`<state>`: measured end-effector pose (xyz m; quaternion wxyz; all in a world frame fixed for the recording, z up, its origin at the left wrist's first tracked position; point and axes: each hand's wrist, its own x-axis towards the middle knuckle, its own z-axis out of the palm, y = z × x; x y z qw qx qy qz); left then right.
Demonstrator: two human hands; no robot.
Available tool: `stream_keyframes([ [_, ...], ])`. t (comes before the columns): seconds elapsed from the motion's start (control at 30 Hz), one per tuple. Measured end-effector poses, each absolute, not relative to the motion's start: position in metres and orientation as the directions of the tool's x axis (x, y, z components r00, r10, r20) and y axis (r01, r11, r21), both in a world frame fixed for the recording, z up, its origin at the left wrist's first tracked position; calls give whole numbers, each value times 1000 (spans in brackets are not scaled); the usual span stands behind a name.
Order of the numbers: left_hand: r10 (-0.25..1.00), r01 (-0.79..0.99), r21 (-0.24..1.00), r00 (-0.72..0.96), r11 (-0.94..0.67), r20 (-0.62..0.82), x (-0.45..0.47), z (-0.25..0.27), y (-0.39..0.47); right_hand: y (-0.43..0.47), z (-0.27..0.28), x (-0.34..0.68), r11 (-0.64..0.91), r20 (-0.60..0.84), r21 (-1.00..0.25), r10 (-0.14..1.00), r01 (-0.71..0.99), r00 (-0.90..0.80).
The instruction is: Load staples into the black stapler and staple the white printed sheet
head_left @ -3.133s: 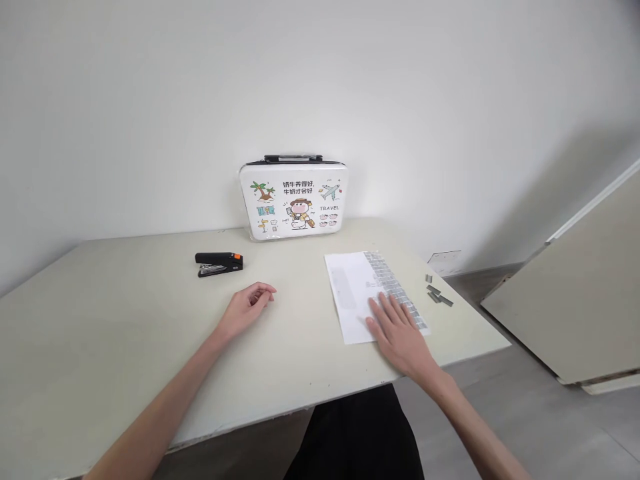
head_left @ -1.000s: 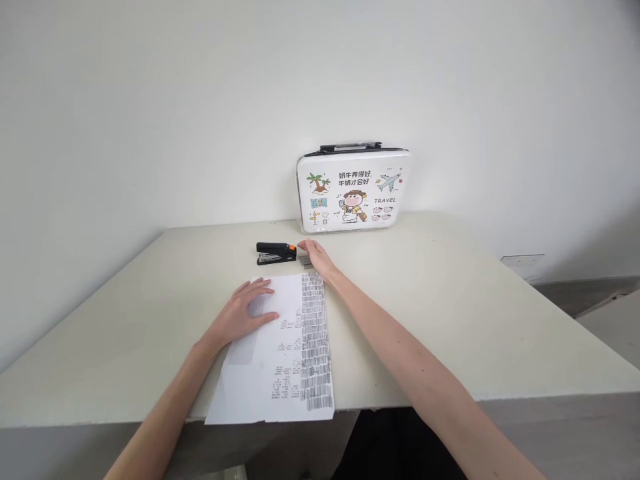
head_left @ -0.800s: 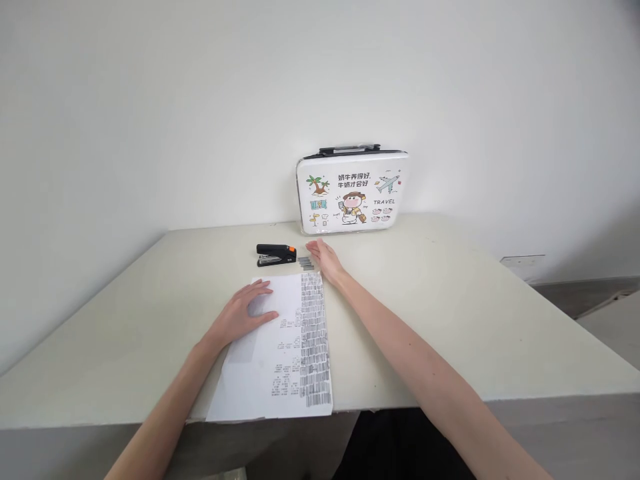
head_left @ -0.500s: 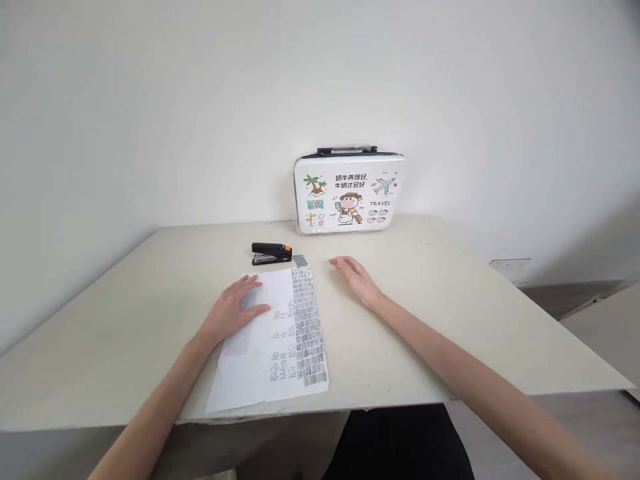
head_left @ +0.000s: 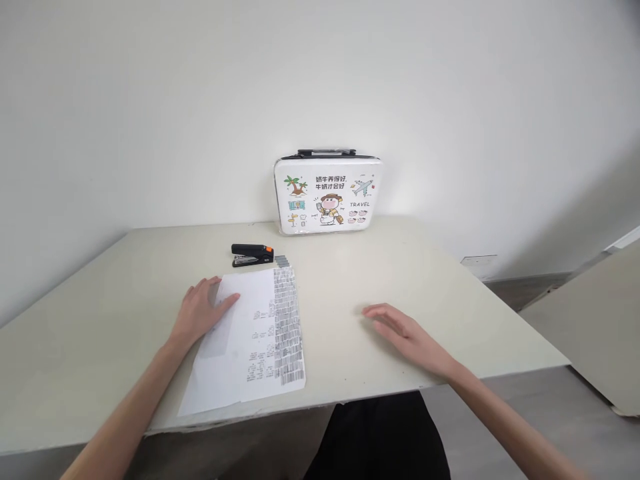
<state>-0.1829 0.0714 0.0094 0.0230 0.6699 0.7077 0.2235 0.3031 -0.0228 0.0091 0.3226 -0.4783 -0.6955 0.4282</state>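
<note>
A stack of printed paper sheets lies near the table's front edge, its right side covered with dense dark print. My left hand rests at the stack's upper left edge, thumb on the top sheet and fingers spread. To the right of the paper, my right hand is over the bare tabletop, holding nothing, with fingers loosely extended and apart. A black stapler with an orange patch lies just beyond the paper's far edge. Several small grey staple strips sit beside the stapler's right end.
A white case with cartoon travel pictures and a black handle stands against the wall at the back of the white table. A wall socket is low on the wall to the right, near a pale panel.
My right hand has drawn back toward me and to the right, away from the staple strips. My left hand has slid slightly toward the paper's left edge. The whole view has shifted.
</note>
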Motion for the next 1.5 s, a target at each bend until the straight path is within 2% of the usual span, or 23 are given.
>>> stream_keyframes([
  [0.27, 960, 918, 380, -197, 110, 199, -181, 16, 72, -41, 4, 296, 187, 101, -862, 974, 470, -202],
  [0.53, 964, 938, 344, -128, 41, 233, -186, 14, 71, -40, 2, 296, 116, 94, -913, 993, 392, -74],
  [0.97, 957, 946, 323, -82, -13, 279, -185, 6, 67, -42, -1, 295, 70, 55, -908, 997, 414, -49],
  [1.5, 958, 946, 324, -85, -9, 274, -186, 2, 65, -42, 1, 293, 95, 80, -902, 995, 422, -53],
])
